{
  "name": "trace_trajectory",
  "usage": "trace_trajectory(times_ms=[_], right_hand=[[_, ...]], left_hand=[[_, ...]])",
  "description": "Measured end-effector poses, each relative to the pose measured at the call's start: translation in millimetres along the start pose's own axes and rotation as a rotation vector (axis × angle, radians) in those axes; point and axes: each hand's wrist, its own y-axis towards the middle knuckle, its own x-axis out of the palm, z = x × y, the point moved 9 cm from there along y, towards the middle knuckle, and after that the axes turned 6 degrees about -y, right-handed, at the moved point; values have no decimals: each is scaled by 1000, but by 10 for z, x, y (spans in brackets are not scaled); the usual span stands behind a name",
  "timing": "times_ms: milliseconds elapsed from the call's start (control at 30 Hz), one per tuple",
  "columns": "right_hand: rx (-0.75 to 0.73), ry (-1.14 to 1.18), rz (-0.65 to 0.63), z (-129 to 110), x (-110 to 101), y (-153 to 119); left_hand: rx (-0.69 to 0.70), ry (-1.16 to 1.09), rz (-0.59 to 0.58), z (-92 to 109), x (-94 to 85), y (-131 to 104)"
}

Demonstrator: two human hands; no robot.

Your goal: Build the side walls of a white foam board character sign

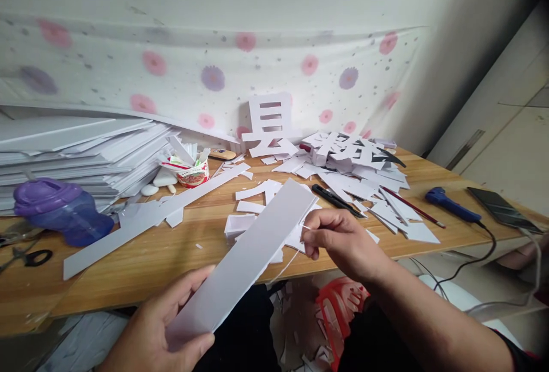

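Behind the wooden tabletop [150, 269], a flower-dotted sheet [184, 91] was hung along the wall, and a white cut-out [254, 120] was propped against it at twelve o'clock. Loose white scraps [364, 169] were heaped towards one o'clock.

A long white strip [251, 254] was held up over the near edge of the tabletop, its broad face turned upward. Its near end was grasped by the left hand [150, 326], with thumb and fingers closed on opposite edges. From that grip, the long axis was aimed between one and two o'clock, so the far end was left unsupported over the scraps.

By the right hand [338, 240], a thin white sliver [305, 228] was pinched between thumb and forefinger, just beside the far half of the strip. From this second grip, the strip's right-hand edge was found at about nine o'clock, so that edge was judged to be better placed for the right hand than for the left. Whether the sliver was joined to the edge could not be told.
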Motion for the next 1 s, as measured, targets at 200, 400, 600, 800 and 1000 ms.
trace_trajectory(times_ms=[200, 400, 600, 800, 1000], right_hand=[[-80, -278, 144, -177, -594, -152], [70, -859, -277, 43, -229, -312], [80, -316, 175, 114, -333, -213], [82, -134, 218, 141, -366, -266], [10, -4, 106, 84, -307, -309]], left_hand=[[-47, -10, 21, -97, -63, 36], [180, 242, 100, 176, -46, 122], [417, 458, 172, 603, 120, 161], [431, 389, 161, 607, 180, 136], [175, 118, -8, 189, 279, 74]])
